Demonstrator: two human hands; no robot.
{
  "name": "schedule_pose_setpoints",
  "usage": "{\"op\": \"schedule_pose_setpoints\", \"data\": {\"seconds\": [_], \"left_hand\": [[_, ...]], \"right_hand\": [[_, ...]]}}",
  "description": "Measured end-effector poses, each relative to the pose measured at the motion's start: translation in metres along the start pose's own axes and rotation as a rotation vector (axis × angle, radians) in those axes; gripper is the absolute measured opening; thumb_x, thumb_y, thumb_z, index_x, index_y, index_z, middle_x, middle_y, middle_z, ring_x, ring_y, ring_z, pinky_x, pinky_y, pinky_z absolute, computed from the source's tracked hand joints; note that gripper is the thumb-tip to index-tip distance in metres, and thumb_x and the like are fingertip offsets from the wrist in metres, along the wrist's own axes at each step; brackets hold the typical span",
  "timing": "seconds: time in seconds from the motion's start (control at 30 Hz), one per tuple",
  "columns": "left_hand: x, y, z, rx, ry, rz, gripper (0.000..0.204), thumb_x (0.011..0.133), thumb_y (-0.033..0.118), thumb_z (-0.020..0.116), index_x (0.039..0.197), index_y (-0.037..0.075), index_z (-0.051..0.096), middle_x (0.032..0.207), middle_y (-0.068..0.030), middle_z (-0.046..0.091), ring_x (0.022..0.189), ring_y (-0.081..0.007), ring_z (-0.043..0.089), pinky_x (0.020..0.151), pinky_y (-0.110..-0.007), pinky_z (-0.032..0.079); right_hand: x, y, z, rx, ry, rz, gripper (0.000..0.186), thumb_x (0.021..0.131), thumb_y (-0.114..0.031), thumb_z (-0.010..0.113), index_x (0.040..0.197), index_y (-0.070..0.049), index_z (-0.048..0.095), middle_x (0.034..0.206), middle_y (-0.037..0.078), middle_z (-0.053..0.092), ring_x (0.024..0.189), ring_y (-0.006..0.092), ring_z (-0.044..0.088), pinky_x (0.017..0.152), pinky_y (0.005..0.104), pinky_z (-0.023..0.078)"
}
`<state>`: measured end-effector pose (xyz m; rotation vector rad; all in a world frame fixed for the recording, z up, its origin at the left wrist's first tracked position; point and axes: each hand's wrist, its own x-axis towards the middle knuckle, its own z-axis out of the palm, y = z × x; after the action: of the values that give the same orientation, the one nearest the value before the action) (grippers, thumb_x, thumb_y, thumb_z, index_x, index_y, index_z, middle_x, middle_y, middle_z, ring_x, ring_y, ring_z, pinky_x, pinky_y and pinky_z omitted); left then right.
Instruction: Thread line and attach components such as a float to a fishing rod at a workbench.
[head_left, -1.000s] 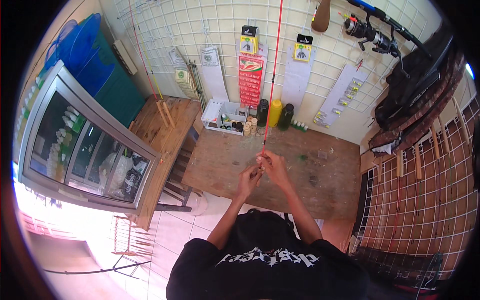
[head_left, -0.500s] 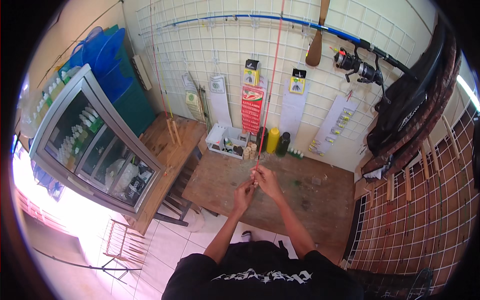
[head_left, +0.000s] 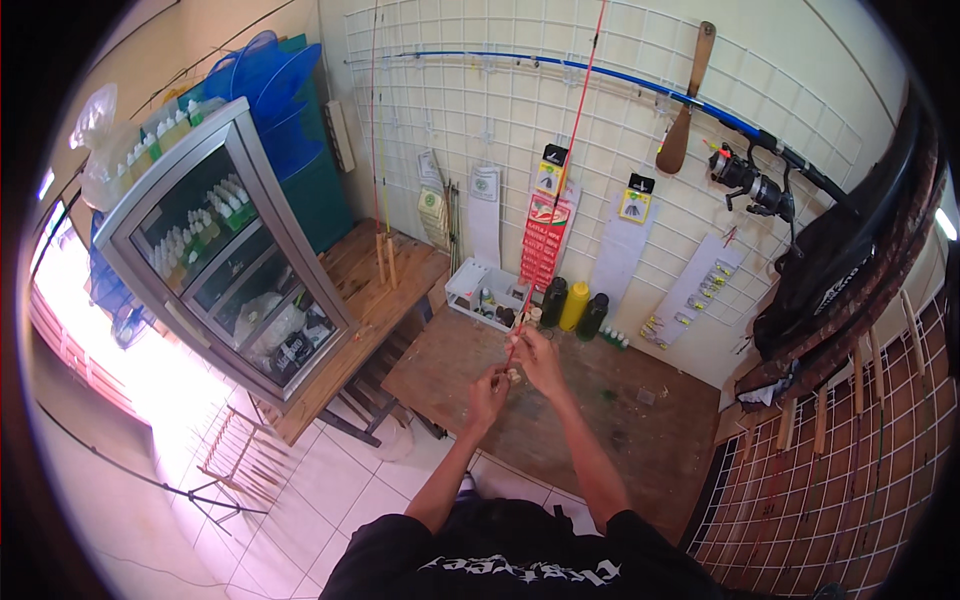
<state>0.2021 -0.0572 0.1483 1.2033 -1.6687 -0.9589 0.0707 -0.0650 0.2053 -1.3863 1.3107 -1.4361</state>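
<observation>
A slender red fishing rod [head_left: 577,118] slants up from my hands toward the wall, its top leaning right. My right hand [head_left: 541,361] is closed around its lower part, fingertips pinching it. Just below and to the left, my left hand [head_left: 487,393] pinches the rod near its lower end. Fingers hide part of that end. A small pale piece shows between the hands, too small to make out. Both hands hover over the brown wooden table [head_left: 640,430].
A white compartment box [head_left: 478,310] and yellow and dark bottles [head_left: 574,306] stand along the table's back. The wall grid carries a blue rod with reel [head_left: 750,185]. At left are a glass-fronted cabinet [head_left: 245,260] and wooden-handled rods [head_left: 386,260]; dark bags [head_left: 820,290] hang right.
My hands have come slightly apart along the rod, the right one higher. The rod leans further right at its top. The whole view has shifted a little.
</observation>
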Motion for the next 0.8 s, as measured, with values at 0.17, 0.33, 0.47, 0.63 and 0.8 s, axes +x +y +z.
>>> {"op": "schedule_pose_setpoints", "data": {"seconds": [0.17, 0.33, 0.47, 0.63, 0.8], "left_hand": [[0.021, -0.004, -0.021, -0.020, 0.070, 0.014, 0.022, 0.087, 0.014, 0.058, 0.105, 0.003, 0.062, 0.083, -0.0197, 0.067, 0.084, -0.0286, 0.069, 0.068, -0.034, 0.051], [0.058, -0.023, -0.046, -0.045, 0.144, 0.049, 0.022, 0.086, 0.015, 0.061, 0.104, 0.003, 0.063, 0.082, -0.0187, 0.067, 0.077, -0.0280, 0.069, 0.067, -0.035, 0.050], [0.096, -0.035, -0.071, -0.042, 0.236, 0.130, 0.023, 0.085, 0.015, 0.062, 0.103, 0.001, 0.064, 0.084, -0.0191, 0.067, 0.075, -0.0280, 0.068, 0.067, -0.035, 0.050], [0.156, -0.050, -0.117, -0.015, 0.264, 0.208, 0.017, 0.087, 0.008, 0.061, 0.100, -0.002, 0.064, 0.089, -0.0166, 0.067, 0.082, -0.0214, 0.069, 0.072, -0.031, 0.053], [0.213, -0.068, -0.153, -0.041, 0.314, 0.223, 0.020, 0.086, 0.014, 0.060, 0.099, -0.001, 0.065, 0.089, -0.0228, 0.064, 0.079, -0.0328, 0.067, 0.068, -0.038, 0.050]], "right_hand": [[0.024, -0.019, 0.021, -0.039, -0.022, -0.092, 0.011, 0.094, -0.006, 0.048, 0.098, 0.003, 0.053, 0.086, 0.011, 0.065, 0.079, 0.0133, 0.065, 0.068, 0.0285, 0.055], [0.061, -0.034, 0.048, -0.112, -0.108, -0.185, 0.013, 0.095, -0.008, 0.050, 0.103, 0.002, 0.052, 0.083, 0.013, 0.066, 0.076, 0.0140, 0.065, 0.067, 0.0288, 0.055], [0.101, -0.035, 0.083, 0.017, -0.107, -0.139, 0.013, 0.095, -0.008, 0.049, 0.106, -0.001, 0.049, 0.082, 0.013, 0.066, 0.075, 0.0144, 0.065, 0.067, 0.0292, 0.055], [0.158, -0.046, 0.125, -0.042, -0.088, -0.210, 0.012, 0.095, -0.008, 0.048, 0.106, -0.003, 0.045, 0.082, 0.014, 0.066, 0.077, 0.0151, 0.066, 0.065, 0.0295, 0.055], [0.218, -0.045, 0.167, -0.022, -0.073, -0.215, 0.011, 0.096, -0.009, 0.047, 0.105, -0.004, 0.045, 0.080, 0.014, 0.066, 0.072, 0.0154, 0.065, 0.063, 0.0290, 0.054]]}}
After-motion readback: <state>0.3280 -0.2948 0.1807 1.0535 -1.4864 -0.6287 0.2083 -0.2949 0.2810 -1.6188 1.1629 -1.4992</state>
